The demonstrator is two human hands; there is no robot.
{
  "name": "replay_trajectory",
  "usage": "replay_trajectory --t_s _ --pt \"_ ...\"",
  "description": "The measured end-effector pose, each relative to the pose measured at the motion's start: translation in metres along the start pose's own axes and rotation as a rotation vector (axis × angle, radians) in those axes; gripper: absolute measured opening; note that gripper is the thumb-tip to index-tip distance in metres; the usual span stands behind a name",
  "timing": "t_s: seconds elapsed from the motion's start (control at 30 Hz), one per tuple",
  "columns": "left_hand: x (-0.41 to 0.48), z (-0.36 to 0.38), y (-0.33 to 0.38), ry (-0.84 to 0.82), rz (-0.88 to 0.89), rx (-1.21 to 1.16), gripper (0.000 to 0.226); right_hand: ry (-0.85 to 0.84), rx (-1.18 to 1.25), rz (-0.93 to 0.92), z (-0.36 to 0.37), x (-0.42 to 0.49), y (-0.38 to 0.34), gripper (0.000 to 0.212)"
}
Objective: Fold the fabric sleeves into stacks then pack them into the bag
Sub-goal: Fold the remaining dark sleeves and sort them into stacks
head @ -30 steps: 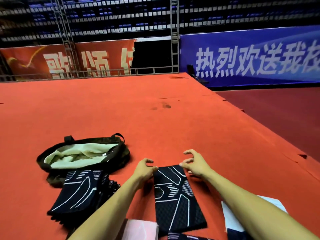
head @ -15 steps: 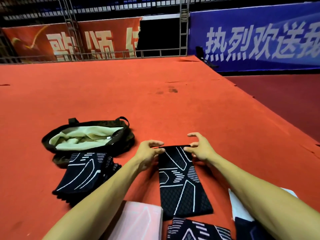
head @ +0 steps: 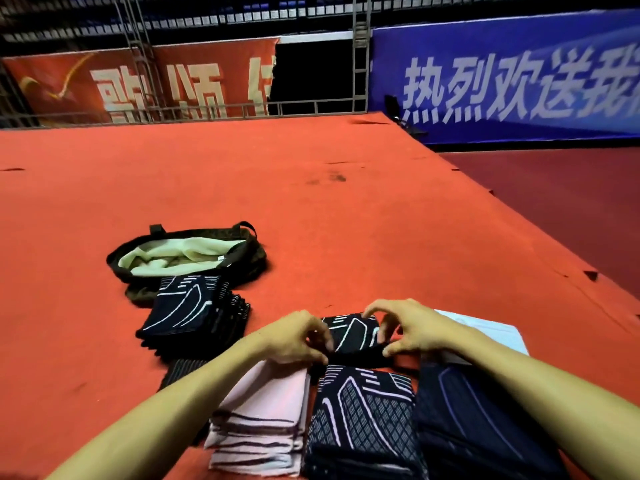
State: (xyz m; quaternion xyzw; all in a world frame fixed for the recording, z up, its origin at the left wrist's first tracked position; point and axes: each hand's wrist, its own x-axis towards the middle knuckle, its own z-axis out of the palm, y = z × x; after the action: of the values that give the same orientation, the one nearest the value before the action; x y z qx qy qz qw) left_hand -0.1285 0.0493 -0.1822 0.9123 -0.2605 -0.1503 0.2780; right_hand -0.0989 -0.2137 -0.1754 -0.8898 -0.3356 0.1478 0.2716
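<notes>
On the red carpet (head: 311, 209), a black patterned sleeve (head: 353, 332) is pinched at its two sides by the left hand (head: 294, 337) and the right hand (head: 412, 329). A stack of folded sleeves (head: 194, 310) is laid just beside the open bag (head: 242, 252) (a pale green lining is seen inside).

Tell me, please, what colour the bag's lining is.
The lining is pale green, seen in the head view.

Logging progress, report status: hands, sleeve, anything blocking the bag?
Left hand and right hand grip black patterned sleeve, folded. Bag open. Folded sleeve stack lies between hands and bag.
</notes>
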Motion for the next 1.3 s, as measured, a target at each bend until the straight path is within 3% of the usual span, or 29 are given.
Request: replay_trajectory --t_s 0.07,0.17,0.23,0.3,0.37,0.43,0.5,0.67,0.8,0.97,1.1,1.3 --pt "0.004 0.0 -0.002 -0.065 -0.028 0.029 0.013 -0.051 0.019 0.011 0.002 0.004 0.0 0.057" --pt "0.016 -0.009 -0.006 0.208 -0.138 -0.158 0.008 0.246 0.163 0.094 -0.004 0.015 0.005 0.034" --pt "0.031 -0.012 -0.015 0.38 -0.27 -0.059 0.013 0.413 0.155 0.164 -0.005 0.025 0.008 0.029" --pt "0.043 -0.008 -0.025 0.335 -0.398 0.088 0.023 0.395 0.121 0.205 0.001 0.036 0.012 0.035" --pt "0.047 0.001 -0.028 0.203 -0.461 0.146 0.026 0.269 0.047 0.245 0.011 0.045 0.016 0.051" --pt "0.05 0.009 -0.028 0.186 -0.462 0.151 0.021 0.169 -0.006 0.264 0.021 0.05 0.017 0.066" --pt "0.05 0.012 -0.026 0.234 -0.438 0.119 0.009 0.173 -0.007 0.26 0.025 0.052 0.017 0.071" --pt "0.037 0.007 -0.017 0.392 -0.269 -0.195 0.019 0.283 0.193 0.189 0.021 0.049 0.014 0.061" --pt "0.014 0.005 -0.003 0.512 -0.194 -0.492 0.024 0.469 0.413 0.063 0.01 0.045 -0.012 0.054" --pt "-0.025 -0.045 0.007 0.689 -0.108 -0.837 0.061 0.745 0.615 -0.039 -0.005 0.069 -0.068 0.05" --pt "-0.075 -0.101 -0.012 0.827 -0.094 -0.777 0.053 0.68 0.521 -0.161 -0.004 0.102 -0.119 0.05" --pt "-0.138 -0.146 -0.064 0.994 -0.314 -0.568 0.033 0.528 0.556 -0.214 0.029 0.17 -0.192 0.052"
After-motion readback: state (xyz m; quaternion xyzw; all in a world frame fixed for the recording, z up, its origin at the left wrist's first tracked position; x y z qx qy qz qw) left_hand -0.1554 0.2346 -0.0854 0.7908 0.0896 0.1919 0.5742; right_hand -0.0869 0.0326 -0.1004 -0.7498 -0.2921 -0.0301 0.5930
